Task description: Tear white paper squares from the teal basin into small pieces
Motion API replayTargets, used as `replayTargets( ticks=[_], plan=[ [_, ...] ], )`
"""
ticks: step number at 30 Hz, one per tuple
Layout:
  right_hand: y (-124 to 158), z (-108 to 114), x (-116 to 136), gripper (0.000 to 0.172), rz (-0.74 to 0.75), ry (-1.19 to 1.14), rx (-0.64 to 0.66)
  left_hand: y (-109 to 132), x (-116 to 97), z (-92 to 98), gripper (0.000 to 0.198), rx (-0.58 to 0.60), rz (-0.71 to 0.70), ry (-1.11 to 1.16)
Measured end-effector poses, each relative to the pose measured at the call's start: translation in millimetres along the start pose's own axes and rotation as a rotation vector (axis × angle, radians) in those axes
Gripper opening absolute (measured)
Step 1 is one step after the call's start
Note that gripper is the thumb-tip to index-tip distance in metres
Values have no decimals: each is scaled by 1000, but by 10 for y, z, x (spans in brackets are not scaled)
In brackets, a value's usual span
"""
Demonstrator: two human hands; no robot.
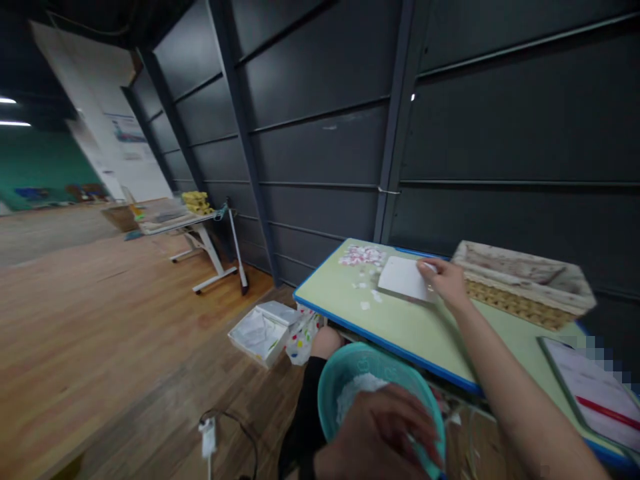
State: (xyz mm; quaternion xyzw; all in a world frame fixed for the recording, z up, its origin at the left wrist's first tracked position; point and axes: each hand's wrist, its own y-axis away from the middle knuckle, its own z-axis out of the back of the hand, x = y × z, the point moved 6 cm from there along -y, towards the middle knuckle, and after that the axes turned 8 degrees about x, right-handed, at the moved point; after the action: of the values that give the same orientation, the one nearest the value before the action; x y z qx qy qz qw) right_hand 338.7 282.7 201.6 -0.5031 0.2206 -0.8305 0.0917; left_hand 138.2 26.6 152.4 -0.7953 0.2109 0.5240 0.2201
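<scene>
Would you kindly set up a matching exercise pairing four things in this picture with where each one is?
Things:
1. teal bowl
2. white card
3. wicker basket
4. white box

Places:
A. on the wooden floor
B. under the right hand
C. on the green table, by the wall
D. at the left hand, below the table edge

Pairs: 1-D, 2-B, 3-C, 4-A

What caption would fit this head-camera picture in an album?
Right hand on a white card beside paper scraps on a green table; left hand at a teal bowl.
</scene>
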Motion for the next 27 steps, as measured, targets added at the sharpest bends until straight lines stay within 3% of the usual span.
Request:
replayTargets(
  ticks=[2, 4, 7, 10, 13, 18, 22, 27],
  plan=[
    [21, -3, 60, 38, 36, 11, -12, 155, 12, 253, 41, -135, -44, 45],
    [42, -17, 114, 37, 50, 11, -22, 316, 76, 624, 28, -322, 16, -23],
    [68, -59, 178, 35, 51, 8, -15, 537, 170, 1061, 26, -510, 62, -34],
    [86, -102, 213, 31, 43, 2, 0, 741, 203, 1299, 27, -719, 30, -79],
    [88, -135, 220, 27, 43, -9, 19, 880, 242, 1398, 31, -857, 42, -66],
    [79, -132, 181, 25, 35, -66, 11, 936, 246, 1553, 35, -888, 104, -145],
    [75, -128, 172, 25, 33, -66, 16, 941, 314, 1684, 37, -936, 308, -416],
    [71, -82, 171, 29, 51, 22, -6, 783, 595, 1619, 50, -703, 301, -516]
  ],
)
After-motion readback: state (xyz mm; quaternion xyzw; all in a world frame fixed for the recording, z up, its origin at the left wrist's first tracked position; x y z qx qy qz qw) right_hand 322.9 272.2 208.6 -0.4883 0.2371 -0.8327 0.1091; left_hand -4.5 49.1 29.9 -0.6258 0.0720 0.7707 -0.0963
